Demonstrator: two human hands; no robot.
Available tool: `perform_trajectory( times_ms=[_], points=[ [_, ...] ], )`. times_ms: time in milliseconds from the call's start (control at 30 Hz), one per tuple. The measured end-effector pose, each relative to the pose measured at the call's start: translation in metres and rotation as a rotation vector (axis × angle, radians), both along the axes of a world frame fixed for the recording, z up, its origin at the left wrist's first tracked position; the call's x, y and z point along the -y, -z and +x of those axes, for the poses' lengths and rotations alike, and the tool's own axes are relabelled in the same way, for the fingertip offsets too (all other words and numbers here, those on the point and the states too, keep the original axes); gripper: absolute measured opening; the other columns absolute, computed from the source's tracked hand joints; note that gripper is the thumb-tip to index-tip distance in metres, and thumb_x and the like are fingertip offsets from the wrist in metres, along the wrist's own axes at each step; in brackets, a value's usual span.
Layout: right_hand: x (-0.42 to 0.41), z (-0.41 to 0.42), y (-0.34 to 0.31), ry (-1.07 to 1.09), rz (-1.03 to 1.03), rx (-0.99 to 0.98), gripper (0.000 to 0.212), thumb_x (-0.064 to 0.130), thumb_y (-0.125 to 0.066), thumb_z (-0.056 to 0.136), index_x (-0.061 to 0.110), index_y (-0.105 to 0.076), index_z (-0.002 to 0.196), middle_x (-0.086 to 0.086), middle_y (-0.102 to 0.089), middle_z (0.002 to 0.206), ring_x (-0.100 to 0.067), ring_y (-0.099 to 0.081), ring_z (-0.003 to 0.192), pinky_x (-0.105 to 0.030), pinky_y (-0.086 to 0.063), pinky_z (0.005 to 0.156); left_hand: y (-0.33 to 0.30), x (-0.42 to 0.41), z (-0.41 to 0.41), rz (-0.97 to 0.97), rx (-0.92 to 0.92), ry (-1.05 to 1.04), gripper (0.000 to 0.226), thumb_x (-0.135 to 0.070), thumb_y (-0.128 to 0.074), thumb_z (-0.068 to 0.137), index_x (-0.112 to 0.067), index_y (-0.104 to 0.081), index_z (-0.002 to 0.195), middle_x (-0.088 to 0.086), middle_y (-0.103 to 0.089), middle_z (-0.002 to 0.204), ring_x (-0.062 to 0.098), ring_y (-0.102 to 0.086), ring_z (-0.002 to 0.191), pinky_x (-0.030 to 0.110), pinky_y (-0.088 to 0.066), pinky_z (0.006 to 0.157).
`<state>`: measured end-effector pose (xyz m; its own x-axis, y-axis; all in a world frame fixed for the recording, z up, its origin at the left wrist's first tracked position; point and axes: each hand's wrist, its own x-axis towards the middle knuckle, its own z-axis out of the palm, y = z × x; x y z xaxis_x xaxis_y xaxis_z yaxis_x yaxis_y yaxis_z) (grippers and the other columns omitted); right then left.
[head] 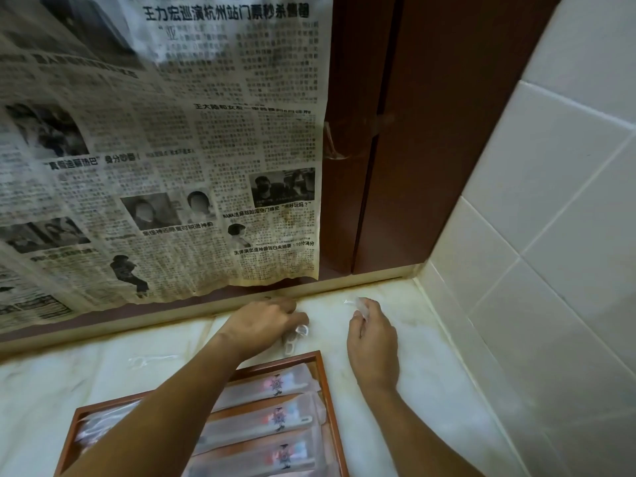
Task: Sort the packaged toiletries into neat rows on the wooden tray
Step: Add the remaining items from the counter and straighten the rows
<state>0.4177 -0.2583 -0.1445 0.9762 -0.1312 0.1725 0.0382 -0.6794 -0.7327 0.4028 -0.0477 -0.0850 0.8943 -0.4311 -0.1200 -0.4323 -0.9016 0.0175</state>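
Observation:
A wooden tray (325, 390) lies at the bottom centre of the counter with several clear toothbrush packets (272, 416) stacked in a row inside it. My left hand (265, 323) reaches past the tray's far edge and grips a small wrapped white floss pick (296, 335). My right hand (373, 342) is to its right over the counter and pinches a small clear wrapped packet (359, 304) between its fingertips. Another wrapped floss pick (151, 361) lies on the counter left of my left arm.
The pale marble counter (430, 390) ends at a ledge under a window covered with newspaper (165, 160). A dark brown frame (413, 149) stands behind, and a white tiled wall (550, 253) closes the right side.

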Motion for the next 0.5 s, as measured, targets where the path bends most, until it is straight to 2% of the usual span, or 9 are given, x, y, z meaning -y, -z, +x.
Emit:
perform_trajectory(
  times_ms=[100,267,367,500],
  points=[
    [-0.002,0.001,0.000,0.001,-0.073,-0.018,0.037,0.030,-0.048,0.098,0.028,-0.056,0.134,0.003,-0.068,0.118,-0.023,-0.060,0.103,-0.035,-0.054,0.083,0.001,0.006,0.000,-0.014,0.026,-0.032,0.018,-0.025,-0.047,0.097,-0.026,-0.055,0.113,0.002,-0.056,0.104,0.025,-0.057,0.102,0.038,-0.045,0.072],
    [-0.005,0.004,0.001,-0.044,-0.246,0.020,0.037,0.023,-0.055,0.094,0.022,-0.062,0.130,-0.001,-0.071,0.110,-0.022,-0.063,0.096,-0.036,-0.048,0.087,0.007,0.004,-0.009,-0.014,0.061,-0.165,0.012,-0.019,-0.051,0.094,-0.023,-0.055,0.106,0.002,-0.058,0.101,0.026,-0.060,0.098,0.034,-0.035,0.065],
    [-0.005,0.005,0.003,-0.055,-0.275,0.032,0.027,0.021,-0.055,0.092,0.023,-0.066,0.117,0.000,-0.070,0.098,-0.021,-0.062,0.087,-0.036,-0.048,0.081,0.003,0.002,-0.017,-0.076,0.067,-0.301,0.011,-0.024,-0.047,0.098,-0.021,-0.055,0.105,0.002,-0.061,0.107,0.027,-0.061,0.097,0.033,-0.036,0.066],
    [-0.005,0.004,0.002,-0.068,-0.292,0.062,0.011,0.023,-0.051,0.092,0.021,-0.061,0.093,0.003,-0.061,0.079,-0.019,-0.056,0.075,-0.036,-0.044,0.072,-0.001,0.000,-0.024,-0.157,0.070,-0.451,0.025,-0.040,-0.046,0.100,-0.019,-0.060,0.105,0.003,-0.066,0.107,0.029,-0.063,0.097,0.036,-0.041,0.069]
  ],
)
